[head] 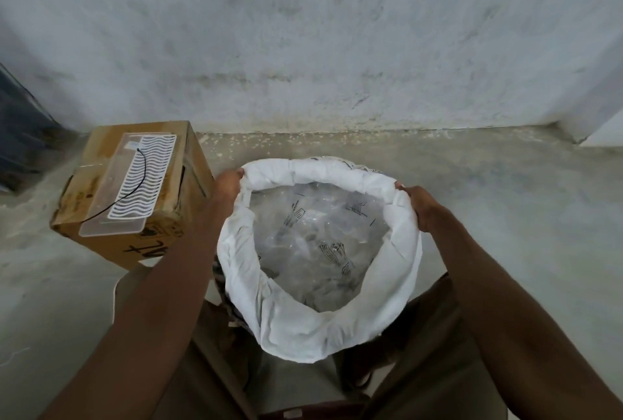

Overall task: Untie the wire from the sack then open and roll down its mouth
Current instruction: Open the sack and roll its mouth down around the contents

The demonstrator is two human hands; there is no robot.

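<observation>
Between my knees, sack [317,328] stands open, mouth rolled down, clear printed bags [313,237] inside. Left hand [227,188] and right hand [421,207] grip rim, fingers curled on it. Wire [136,180] lies on tray [129,183] atop box [135,193], left of sack.

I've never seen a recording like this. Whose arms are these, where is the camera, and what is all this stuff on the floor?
There is no machine here: a person wears one wide-angle camera on the head, looking down at their own arms. The left hand and right hand each grip opposite sides of a white sack, whose mouth stands wide open with its rim rolled into a thick cuff. Inside lie clear plastic packets with dark print. To the left a cardboard box sits on the concrete floor, and on it lies a clear tray with a thin black wire resting across it.
</observation>
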